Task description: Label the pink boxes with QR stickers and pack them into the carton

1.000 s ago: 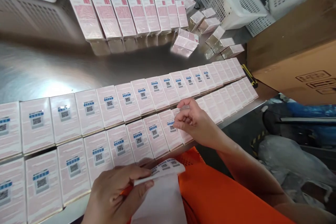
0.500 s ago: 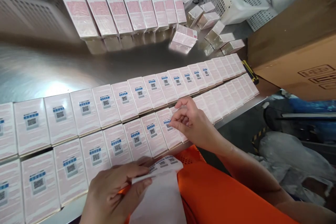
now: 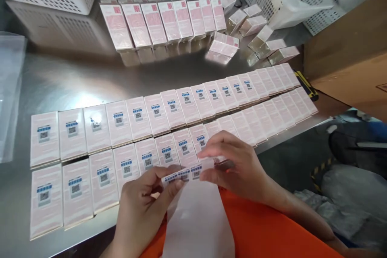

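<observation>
Sticker strip (image 3: 184, 174) stays taut since our left hand (image 3: 145, 205) pinches its end while our right hand (image 3: 238, 169) pinches, probably, 1 sticker beside the boxes (image 3: 169, 129).

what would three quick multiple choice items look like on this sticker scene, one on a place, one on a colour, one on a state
1. Where is the sticker strip?
A. on the white baskets
B. between both hands, over the near table edge
C. on the cardboard carton

2. What colour is the band on the stickers already on the pink boxes?
A. blue
B. green
C. yellow

3. What state is the right end of the near row in?
A. stickered
C. stacked upright
B. without stickers

Answers:
1 B: the left hand pinches the strip while the right hand picks at its end.
2 A: each label shows a blue band above a code.
3 B: the boxes right of the hands show bare faces.
</observation>
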{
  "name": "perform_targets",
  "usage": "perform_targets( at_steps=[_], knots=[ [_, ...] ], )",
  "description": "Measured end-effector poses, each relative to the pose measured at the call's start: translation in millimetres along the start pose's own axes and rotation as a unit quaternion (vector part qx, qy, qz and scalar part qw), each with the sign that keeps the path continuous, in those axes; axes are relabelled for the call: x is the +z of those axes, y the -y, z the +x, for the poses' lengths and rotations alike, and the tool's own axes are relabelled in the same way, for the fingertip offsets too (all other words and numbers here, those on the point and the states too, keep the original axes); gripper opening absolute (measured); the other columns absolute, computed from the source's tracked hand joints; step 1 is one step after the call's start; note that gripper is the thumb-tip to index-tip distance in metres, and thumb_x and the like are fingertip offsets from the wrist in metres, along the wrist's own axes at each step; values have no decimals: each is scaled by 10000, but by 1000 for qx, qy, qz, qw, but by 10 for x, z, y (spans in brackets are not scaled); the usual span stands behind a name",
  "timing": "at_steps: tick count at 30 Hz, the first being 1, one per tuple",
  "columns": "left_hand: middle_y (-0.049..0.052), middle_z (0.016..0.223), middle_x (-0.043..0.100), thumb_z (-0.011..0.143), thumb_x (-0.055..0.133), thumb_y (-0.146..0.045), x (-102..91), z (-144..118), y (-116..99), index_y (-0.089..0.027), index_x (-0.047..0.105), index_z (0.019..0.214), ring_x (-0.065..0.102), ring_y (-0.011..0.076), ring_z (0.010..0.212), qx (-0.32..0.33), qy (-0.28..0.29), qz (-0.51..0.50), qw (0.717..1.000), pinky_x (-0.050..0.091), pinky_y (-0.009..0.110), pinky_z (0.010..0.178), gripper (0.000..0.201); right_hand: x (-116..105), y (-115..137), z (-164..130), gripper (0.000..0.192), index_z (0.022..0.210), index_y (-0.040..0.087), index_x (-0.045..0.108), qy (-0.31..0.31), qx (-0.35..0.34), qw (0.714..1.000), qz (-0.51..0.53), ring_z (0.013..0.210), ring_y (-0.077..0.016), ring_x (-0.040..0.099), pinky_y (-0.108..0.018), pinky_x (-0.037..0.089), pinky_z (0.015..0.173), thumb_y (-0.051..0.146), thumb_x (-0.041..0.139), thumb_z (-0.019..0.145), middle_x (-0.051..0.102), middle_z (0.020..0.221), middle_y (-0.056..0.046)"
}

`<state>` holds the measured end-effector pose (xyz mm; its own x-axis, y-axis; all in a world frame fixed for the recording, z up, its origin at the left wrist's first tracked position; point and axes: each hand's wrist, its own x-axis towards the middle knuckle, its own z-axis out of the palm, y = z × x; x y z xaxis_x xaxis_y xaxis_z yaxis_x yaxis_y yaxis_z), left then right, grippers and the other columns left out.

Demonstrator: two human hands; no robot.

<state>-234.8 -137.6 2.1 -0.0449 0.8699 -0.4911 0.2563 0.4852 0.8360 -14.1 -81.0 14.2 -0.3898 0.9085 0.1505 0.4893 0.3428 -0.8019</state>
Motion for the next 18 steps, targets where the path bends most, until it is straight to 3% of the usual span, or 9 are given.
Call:
perform_targets(
  at_steps=[3, 6, 8, 10, 12, 15, 18],
  knots=[
    [-13, 517, 628, 774, 729, -575, 18, 13, -1, -219, 762, 855, 536, 121, 431, 0, 7, -9, 1000, 394, 202, 436, 366, 29, 43, -60, 112, 916, 273, 726, -18, -118, 993, -24, 820, -185, 649, -326, 566, 739, 181, 751, 858, 684, 838, -22],
    [1, 570, 661, 762, 730, -599, 30, 3, 9, -221, 766, 862, 588, 144, 512, -31, -16, -13, 999, 444, 211, 501, 393, -83, -13, -115, 119, 906, 286, 716, 12, -179, 982, 58, 915, -211, 660, -365, 583, 824, 173, 678, 908, 715, 902, -24],
    [7, 610, 687, 742, 735, -620, 35, -10, 14, -226, 768, 882, 611, 159, 544, -48, -20, -11, 999, 455, 218, 508, 419, -215, -92, -124, 125, 940, 302, 688, -7, -130, 983, 131, 968, -217, 658, -387, 577, 852, 181, 659, 923, 703, 968, -23],
    [-4, 584, 673, 733, 732, -629, 38, -19, 15, -234, 769, 887, 599, 156, 536, -51, -29, 6, 998, 440, 216, 497, 425, -336, -202, -96, 167, 965, 307, 663, -74, -30, 984, 157, 926, -193, 656, -361, 563, 811, 148, 652, 916, 678, 955, -15],
    [-18, 565, 657, 737, 721, -623, 40, -22, 15, -241, 770, 874, 578, 143, 525, -44, -36, 28, 998, 426, 210, 499, 409, -415, -329, -39, 149, 983, 281, 646, -91, 77, 980, 157, 814, -155, 645, -300, 532, 721, 148, 642, 915, 653, 881, -1],
    [-33, 552, 640, 732, 710, -636, 40, -22, 15, -243, 771, 879, 549, 129, 502, -45, -38, 56, 997, 425, 208, 514, 424, -453, -478, 52, 219, 1123, 254, 589, 10, 190, 970, 151, 683, -119, 601, -247, 463, 629, 199, 634, 915, 619, 772, 35],
    [-23, 615, 681, 720, 697, -683, 39, -27, 17, -249, 773, 901, 593, 142, 548, -66, -36, 70, 995, 431, 211, 523, 476, -448, -515, 106, 439, 1259, 250, 434, 61, 229, 963, 131, 674, -117, 585, -234, 429, 625, 179, 643, 880, 613, 741, 66]
  ],
)
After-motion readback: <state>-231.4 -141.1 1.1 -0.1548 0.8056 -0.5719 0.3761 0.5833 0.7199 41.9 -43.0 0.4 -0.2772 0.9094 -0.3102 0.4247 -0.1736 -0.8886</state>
